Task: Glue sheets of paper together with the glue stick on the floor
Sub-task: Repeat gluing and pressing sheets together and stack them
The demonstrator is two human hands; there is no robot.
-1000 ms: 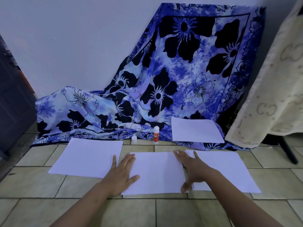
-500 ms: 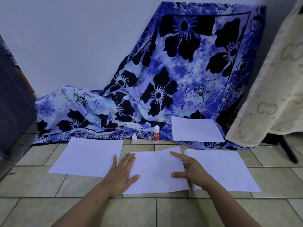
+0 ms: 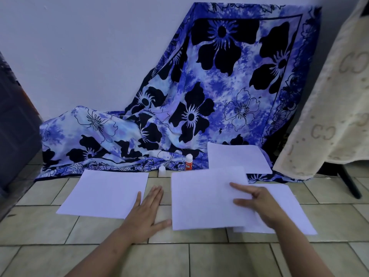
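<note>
1. Four white sheets are counted on or over the tiled floor [image 3: 199, 256]; no two are seen to be bonded.
2. Left hand [image 3: 146, 212]: laid flat on the tiles, fingers straight and together, nothing held. Its little finger lies on the edge of the left sheet [image 3: 105, 192].
3. Right hand [image 3: 259, 204]: the middle sheet [image 3: 205, 198] is gripped at its right edge, with thumb and forefinger spread on top and the other fingers hidden beneath. The sheet is raised off the tiles between the two hands and overlaps the right sheet [image 3: 295, 206], which lies under the right hand.
4. Far sheet [image 3: 237, 156]: rests on the blue flowered cloth [image 3: 199, 96], beyond the right hand, untouched.
5. Glue stick [image 3: 188, 163]: stands upright at the cloth's hem, beyond the gap between the hands and well apart from both. A small white cap [image 3: 162, 170], judged to be its own, stands just to its left.
6. Whether glue has been spread on any sheet cannot be told; no trace shows.
7. Judged progress: early. A first pairing is being positioned; pressing it down and joining the left and far sheets remain.
</note>
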